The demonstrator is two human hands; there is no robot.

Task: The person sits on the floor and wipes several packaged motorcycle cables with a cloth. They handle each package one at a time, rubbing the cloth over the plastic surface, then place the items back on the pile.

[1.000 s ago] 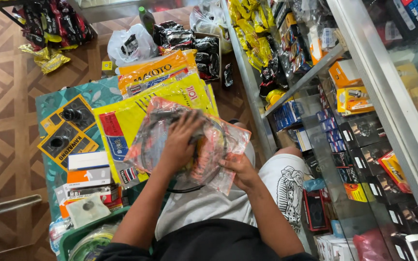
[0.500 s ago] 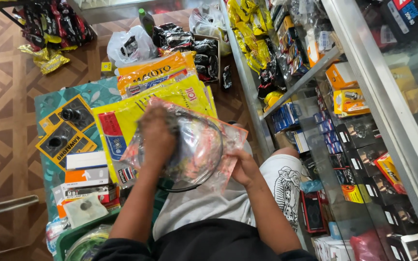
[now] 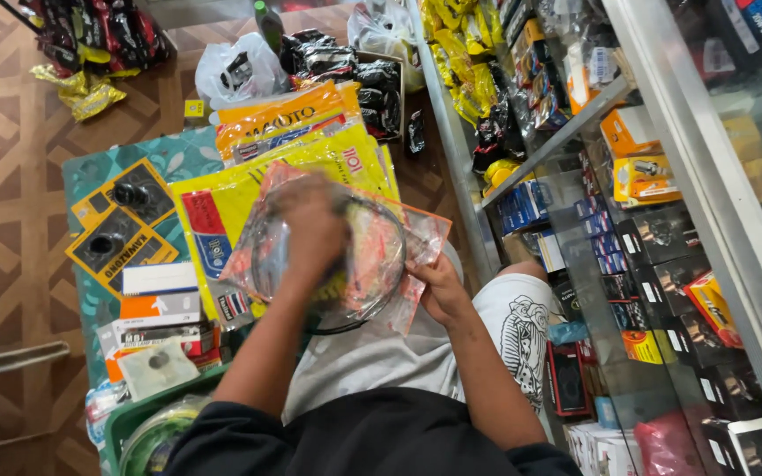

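Right hand [image 3: 438,286] pinches the bag [image 3: 381,256] edge; left hand [image 3: 310,225] grips it; support the coiled cable [image 3: 346,326] evenly.

The clear bag [image 3: 372,256] sits in the middle, above the person's lap, and serves as the landmark. A coiled cable [image 3: 381,264] lies inside it. The left hand [image 3: 310,225] rests on the bag's left half; the right hand [image 3: 438,286] grips its right lower edge. Under and behind the bag lies a stack of flat packets [image 3: 310,141]. Left of the bag lie small boxes [image 3: 160,304] on a mat [image 3: 90,176]. Right of the bag stands a glass shelf cabinet [image 3: 575,132]. Far behind the bag sits a plastic sack [image 3: 240,70].
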